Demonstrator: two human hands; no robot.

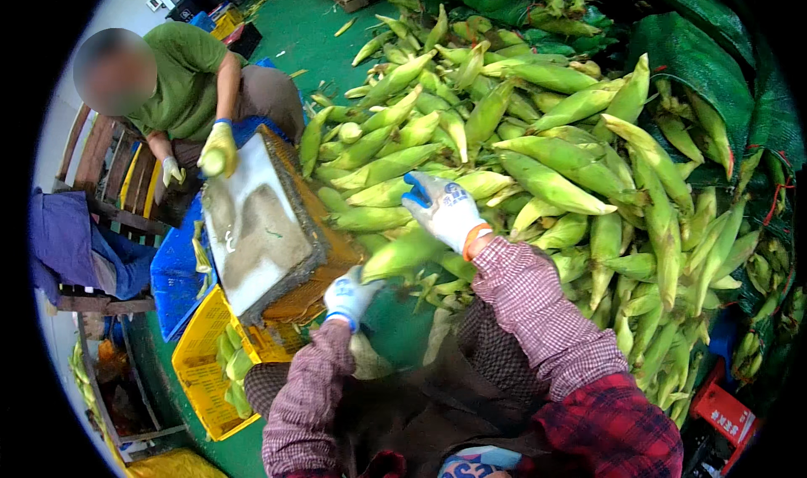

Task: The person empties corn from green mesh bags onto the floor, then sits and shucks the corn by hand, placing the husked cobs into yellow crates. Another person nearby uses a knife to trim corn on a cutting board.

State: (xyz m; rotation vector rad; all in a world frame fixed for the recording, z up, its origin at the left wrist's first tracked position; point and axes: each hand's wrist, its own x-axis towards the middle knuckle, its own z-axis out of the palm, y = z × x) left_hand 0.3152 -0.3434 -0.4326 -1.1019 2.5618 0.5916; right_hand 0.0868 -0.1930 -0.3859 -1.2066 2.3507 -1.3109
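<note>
A husk-covered ear of corn [405,254], blurred by motion, slants up and to the right from my left hand [351,297]. That hand wears a white glove and its fingers are closed round the ear's lower end. My right hand [444,209], in a white glove with blue fingertips and an orange cuff, hovers at the near left edge of a big corn pile [538,179]. Its fingers are parted with nothing visible between them. A block with a white, dirt-smeared top [261,230] and brown sides stands left of my hands.
Across the block sits a co-worker [189,66] in a green shirt, a gloved hand holding an ear of corn. A yellow crate [202,369] with husks stands at my left, beside a blue bin [175,280]. Green mesh sacks [698,74] border the pile; a red crate [725,415] is lower right.
</note>
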